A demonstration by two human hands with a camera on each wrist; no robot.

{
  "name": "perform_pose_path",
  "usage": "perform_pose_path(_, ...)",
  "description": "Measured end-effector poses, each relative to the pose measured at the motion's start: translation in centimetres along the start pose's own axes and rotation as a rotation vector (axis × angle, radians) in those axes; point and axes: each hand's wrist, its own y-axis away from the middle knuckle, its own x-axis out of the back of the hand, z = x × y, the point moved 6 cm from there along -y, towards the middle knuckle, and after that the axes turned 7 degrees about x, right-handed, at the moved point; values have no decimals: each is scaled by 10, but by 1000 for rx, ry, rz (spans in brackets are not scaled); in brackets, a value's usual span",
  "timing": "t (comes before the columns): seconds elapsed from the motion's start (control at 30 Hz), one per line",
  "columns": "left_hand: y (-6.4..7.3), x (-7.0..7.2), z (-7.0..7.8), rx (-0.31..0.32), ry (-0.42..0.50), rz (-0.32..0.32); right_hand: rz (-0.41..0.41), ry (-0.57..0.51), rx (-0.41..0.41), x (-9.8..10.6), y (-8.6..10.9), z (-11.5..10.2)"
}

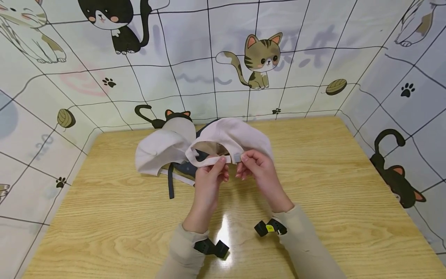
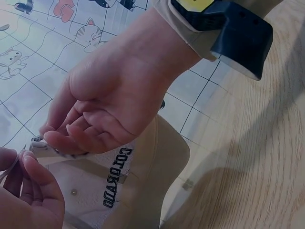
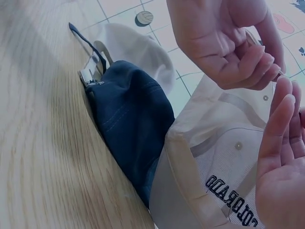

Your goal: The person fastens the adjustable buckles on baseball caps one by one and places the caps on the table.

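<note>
A pale cap (image 1: 244, 133) is held up by its back strap in both hands, its inside facing me. My left hand (image 1: 206, 184) pinches the strap (image 1: 209, 161) between thumb and fingers. Beside it, my right hand (image 1: 263, 174) pinches the strap's other end at a greyish buckle (image 1: 237, 157). Dark COLORADO lettering (image 2: 116, 177) shows on the cap in the left wrist view. In the right wrist view the left hand (image 3: 224, 43) is at the top and the right hand (image 3: 286, 176) at lower right; the fingertips partly hide the strap.
Left of the held cap lies a white cap (image 1: 153, 151) on the wooden table (image 1: 313, 186). A navy cap (image 3: 131, 109) lies beside it, partly behind the held cap, and a dark strap (image 1: 170, 182) trails toward me. A cat-print sheet (image 1: 195, 77) borders the table's back and sides.
</note>
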Motion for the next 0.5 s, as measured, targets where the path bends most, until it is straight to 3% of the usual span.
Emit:
perform_pose_path(0.13,0,1,0,11,2,14,-3,11,-37,-5,0,0)
perform_pose_path(0.5,-1,6,0,-27,-58,54,-35,49,-29,-9,1,0)
